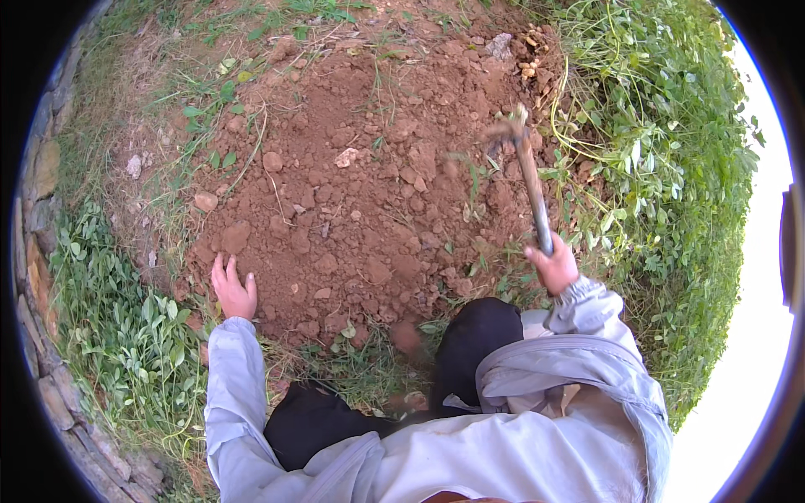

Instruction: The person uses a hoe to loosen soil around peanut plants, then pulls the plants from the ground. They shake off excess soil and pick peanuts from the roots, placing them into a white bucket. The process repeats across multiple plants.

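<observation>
My right hand [556, 267] grips the lower end of a short wooden-handled digging tool [534, 182], which looks like a hand hoe. Its head is blurred, so its exact shape cannot be told; it lies over the broken reddish soil [352, 207]. My left hand [234, 288] holds nothing, its fingers apart, at the left edge of the loosened soil close to a large clod [236, 237]. Beyond the tool's head, several pale pods that look like peanuts [530, 68] lie on the earth.
Leafy green plants [666, 176] grow densely along the right. More leafy plants [135, 333] lie at the left, before a stacked stone wall [47, 170]. A pale rock [500, 46] sits near the pods. My knee [481, 339] is close to the soil's near edge.
</observation>
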`<state>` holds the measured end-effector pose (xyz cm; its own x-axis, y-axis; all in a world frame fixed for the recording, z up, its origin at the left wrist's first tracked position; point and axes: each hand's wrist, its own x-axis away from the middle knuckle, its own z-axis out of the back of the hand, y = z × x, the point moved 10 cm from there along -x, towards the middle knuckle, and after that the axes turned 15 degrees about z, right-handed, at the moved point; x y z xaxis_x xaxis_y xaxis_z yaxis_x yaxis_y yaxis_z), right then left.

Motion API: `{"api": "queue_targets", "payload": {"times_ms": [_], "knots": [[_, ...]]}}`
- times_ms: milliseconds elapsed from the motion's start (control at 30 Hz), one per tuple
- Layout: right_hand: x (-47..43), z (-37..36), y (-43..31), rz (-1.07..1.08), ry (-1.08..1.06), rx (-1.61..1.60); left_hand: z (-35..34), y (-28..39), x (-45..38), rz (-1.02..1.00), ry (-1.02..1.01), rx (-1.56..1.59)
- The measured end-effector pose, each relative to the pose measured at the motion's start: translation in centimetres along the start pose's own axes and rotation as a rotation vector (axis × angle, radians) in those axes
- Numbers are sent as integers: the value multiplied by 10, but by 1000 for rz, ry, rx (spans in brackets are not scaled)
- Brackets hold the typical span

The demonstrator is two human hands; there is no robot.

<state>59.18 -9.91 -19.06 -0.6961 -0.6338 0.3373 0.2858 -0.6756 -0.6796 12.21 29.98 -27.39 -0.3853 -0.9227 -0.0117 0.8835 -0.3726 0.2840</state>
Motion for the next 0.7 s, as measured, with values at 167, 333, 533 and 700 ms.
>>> {"api": "queue_targets", "payload": {"times_ms": [167,333,533,700], "knots": [[-95,-101,30,-97,-71,-189,-8,23,-4,49,-30,-123],[-10,-70,76,37,-317,156,3,49,64,103,-148,-147],[99,5,119,-243,-466,-174,34,91,130,-106,-567,-355],[90,33,92,-301,-299,-1129,65,171,104,-141,-574,-343]]}}
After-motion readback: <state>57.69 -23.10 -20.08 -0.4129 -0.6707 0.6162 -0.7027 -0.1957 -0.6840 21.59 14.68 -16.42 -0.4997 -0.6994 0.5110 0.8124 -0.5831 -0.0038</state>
